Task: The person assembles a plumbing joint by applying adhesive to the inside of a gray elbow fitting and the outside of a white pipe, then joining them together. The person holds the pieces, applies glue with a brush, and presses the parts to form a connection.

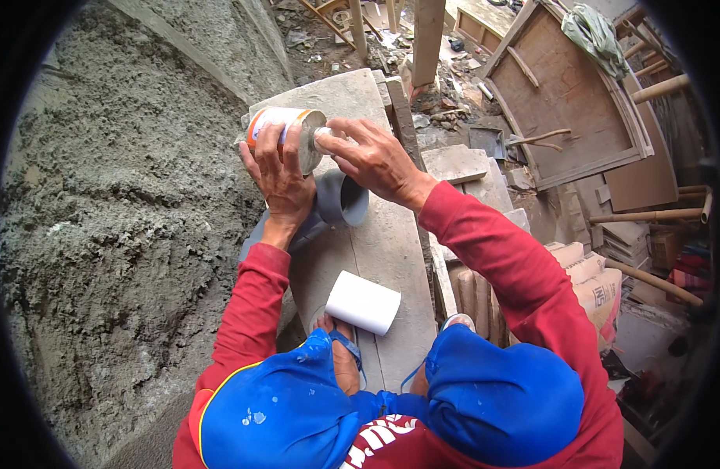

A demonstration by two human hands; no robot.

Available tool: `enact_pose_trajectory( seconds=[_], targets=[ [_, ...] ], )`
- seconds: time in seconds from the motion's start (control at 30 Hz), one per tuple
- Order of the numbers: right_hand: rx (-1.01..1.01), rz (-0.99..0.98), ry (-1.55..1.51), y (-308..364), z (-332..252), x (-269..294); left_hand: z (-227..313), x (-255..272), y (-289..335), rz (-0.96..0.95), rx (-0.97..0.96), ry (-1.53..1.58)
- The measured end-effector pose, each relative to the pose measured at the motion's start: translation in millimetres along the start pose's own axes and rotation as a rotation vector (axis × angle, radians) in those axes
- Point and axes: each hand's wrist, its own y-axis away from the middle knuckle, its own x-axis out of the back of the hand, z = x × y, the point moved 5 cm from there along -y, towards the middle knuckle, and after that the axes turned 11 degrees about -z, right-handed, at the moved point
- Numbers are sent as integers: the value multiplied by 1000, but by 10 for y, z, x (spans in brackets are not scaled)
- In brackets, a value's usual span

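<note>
My left hand (pixel 285 176) is wrapped around a tin can (pixel 310 141) with a white and orange label, tipped onto its side so one end faces right. At that end, the fingers of my right hand (pixel 379 160) are closed on a small pale cap-like piece (pixel 323 141), partly hidden by them. Just below the can lies a grey plastic pipe fitting (pixel 344 199) with its round mouth toward the right; my left wrist covers part of it. A short white pipe piece (pixel 364 303) rests on the planks in front of my feet.
I squat on narrow wooden planks (pixel 399 250) beside a rough cement wall (pixel 125 234) on the left. Beyond the right edge, lower down, are stacked paper sacks (pixel 594 285), a wooden panel (pixel 563 94), bamboo poles (pixel 657 283) and rubble. A post (pixel 428 47) rises ahead.
</note>
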Motion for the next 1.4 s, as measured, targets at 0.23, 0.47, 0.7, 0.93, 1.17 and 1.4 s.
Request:
enact_pose_trajectory(
  seconds=[0.23, 0.47, 0.7, 0.93, 1.17, 1.4],
  targets=[
    [-138, 116, -229, 30, 73, 118, -16, 1, -10, 4, 29, 80],
    [-794, 138, -813, 312, 426, 3, -91, -7, -32, -13, 79, 117],
    [-1029, 199, -1205, 510, 497, -64, -111, -22, -53, -61, 124, 121],
    [-1176, 206, -1425, 601, 512, -158, -113, -10, -65, -63, 126, 104],
    [-1171, 179, -1652, 715, 487, -123, -125, -29, -67, -61, 126, 94],
    [-1207, 112, -1631, 1260, 336, 166, -155, -53, -64, -74, 121, 98]
  ],
)
